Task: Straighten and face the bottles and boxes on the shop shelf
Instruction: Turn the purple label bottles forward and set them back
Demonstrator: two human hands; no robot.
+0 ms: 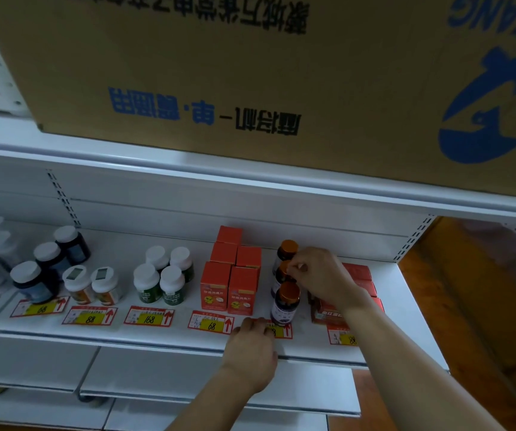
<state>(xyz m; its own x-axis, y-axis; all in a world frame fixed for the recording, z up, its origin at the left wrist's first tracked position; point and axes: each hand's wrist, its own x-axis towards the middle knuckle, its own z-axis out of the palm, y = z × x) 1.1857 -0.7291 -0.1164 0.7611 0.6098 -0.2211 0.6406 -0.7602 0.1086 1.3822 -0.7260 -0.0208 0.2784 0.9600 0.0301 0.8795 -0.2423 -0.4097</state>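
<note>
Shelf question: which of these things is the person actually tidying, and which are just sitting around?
Part of the job:
- orange-capped bottles, middle one pinched by the right hand
- orange boxes
- white-capped bottles
- left hand, resting on the shelf edge

Just there:
- cardboard carton above
- price tags

Bare shelf (176, 237) behind the bottles lies open; orange boxes (233, 275) crowd the amber-capped bottles (284, 293)
</note>
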